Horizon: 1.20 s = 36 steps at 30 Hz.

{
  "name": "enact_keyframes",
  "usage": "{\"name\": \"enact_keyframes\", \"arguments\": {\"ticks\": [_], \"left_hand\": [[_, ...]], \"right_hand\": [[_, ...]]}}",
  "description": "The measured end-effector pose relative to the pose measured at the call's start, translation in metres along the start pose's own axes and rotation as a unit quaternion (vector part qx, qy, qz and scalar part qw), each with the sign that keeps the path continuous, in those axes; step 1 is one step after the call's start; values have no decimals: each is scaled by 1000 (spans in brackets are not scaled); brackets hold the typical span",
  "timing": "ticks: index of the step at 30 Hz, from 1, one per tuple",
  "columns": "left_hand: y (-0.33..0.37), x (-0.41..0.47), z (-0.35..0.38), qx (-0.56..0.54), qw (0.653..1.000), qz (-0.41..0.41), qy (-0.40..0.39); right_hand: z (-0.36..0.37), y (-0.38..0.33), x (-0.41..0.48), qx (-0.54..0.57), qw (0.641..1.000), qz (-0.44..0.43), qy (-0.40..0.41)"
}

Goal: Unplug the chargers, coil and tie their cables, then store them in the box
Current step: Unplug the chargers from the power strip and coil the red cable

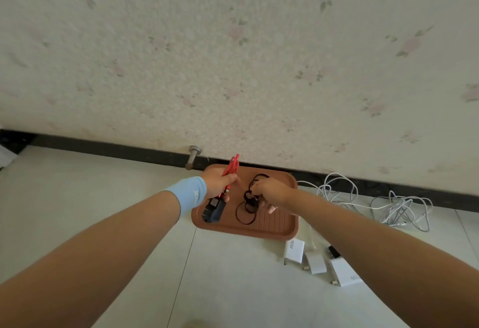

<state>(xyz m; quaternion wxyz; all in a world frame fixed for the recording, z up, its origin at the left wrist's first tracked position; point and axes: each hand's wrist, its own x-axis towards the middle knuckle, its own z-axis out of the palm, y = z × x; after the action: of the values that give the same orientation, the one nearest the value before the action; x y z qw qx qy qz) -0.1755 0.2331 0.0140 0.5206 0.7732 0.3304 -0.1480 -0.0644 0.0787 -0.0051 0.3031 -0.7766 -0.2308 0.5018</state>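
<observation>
1. Head view: a floral-papered wall [233, 42] fills the upper half of the frame, with a dark baseboard [103, 146] under it and pale floor tiles [233, 276] below.
2. A brown tray [274, 226] lies on the floor at centre, against the baseboard.
3. Loose white cables [375, 203] sprawl at right of the tray.
4. Three white chargers [316, 260] sit on the floor at lower right.
5. The left hand [217, 181], with a blue wrist sleeve [188, 195], has its grip clenched on a folded red cable [231, 168] over the tray's upper left.
6. The right hand [269, 190] pinches a black tie ring [259, 180]; more black rings [246, 212] lie beneath it on the tray.
7. A dark charger [214, 211] hangs below the left hand.
</observation>
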Motion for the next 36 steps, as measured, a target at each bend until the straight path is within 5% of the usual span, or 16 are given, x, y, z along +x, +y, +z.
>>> {"name": "enact_keyframes", "arguments": {"ticks": [5,10,17,27,31,36], "left_hand": [[9,5,8,-6,1000,9,-8],[17,0,8,5,1000,11,-22],[31,-5,4,10,1000,1,-10],[112,-72,-14,-161,978,11,-132],[138,-112,0,-183,974,63,-117],[170,-166,16,-257,951,145,-92]], "right_hand": [[-17,-7,-4,150,986,-16,-72],[-22,-6,1,139,989,-41,15],[-22,-15,-7,289,957,-15,-14],[-78,-51,-96,257,961,-24,99],[-94,-72,-151,393,915,-80,44],[-86,-93,-213,334,933,-134,23]]}}
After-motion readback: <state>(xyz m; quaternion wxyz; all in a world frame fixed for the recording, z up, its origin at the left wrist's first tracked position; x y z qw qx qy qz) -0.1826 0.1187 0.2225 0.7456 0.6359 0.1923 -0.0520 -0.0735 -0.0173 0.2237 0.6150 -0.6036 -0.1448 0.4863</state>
